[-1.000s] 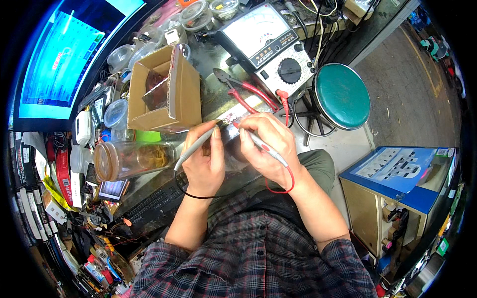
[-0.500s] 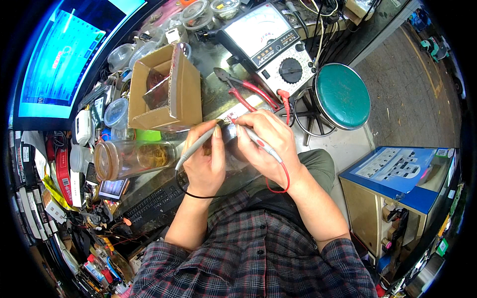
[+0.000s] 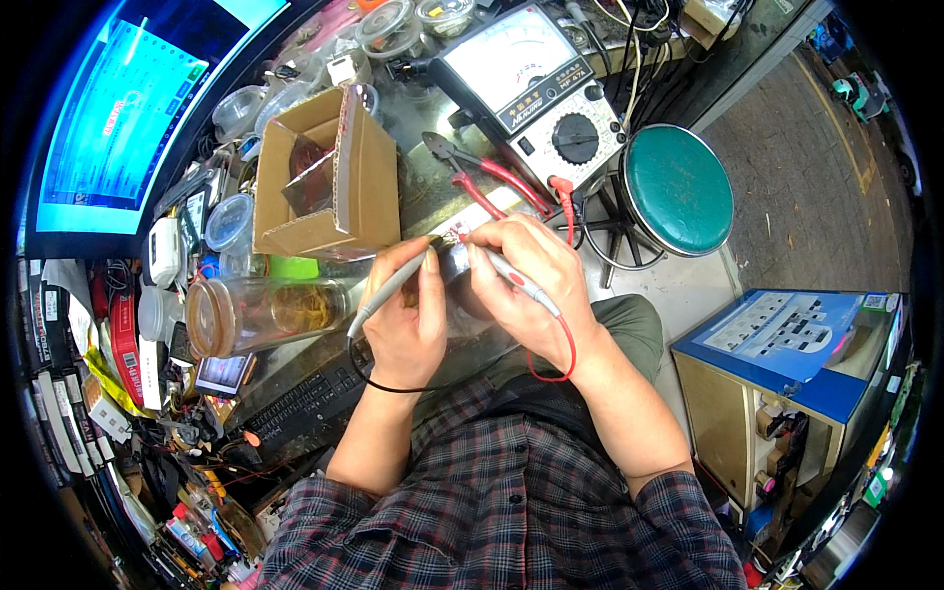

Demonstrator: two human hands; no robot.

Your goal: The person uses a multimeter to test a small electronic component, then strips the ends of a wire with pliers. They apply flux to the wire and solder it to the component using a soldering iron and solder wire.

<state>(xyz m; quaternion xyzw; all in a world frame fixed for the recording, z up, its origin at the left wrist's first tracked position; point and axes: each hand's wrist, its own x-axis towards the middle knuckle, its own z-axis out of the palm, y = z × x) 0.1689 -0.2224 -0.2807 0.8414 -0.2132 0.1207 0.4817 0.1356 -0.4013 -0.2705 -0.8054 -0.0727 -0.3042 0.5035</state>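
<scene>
Pinched in my left hand [image 3: 408,315] is a grey test probe [image 3: 383,297] with a black lead. My right hand [image 3: 531,280] closes on a second grey test probe [image 3: 521,279], marked red, with a red lead [image 3: 567,344]. Both probe tips meet at a small part between my fingertips, too small and covered to name. Beyond my hands lies an analog multimeter [image 3: 536,98] with a dial, a black knob and a red plug. Red-handled cutting pliers [image 3: 477,172] rest beside it.
An open cardboard box [image 3: 369,177] stands left of the pliers. A glass jar [image 3: 265,315] lies on its side near my left hand, above a black keyboard [image 3: 315,393]. On the right are a green stool [image 3: 678,192] and a blue-topped cabinet [image 3: 787,344]. A lit monitor [image 3: 128,108] is far left.
</scene>
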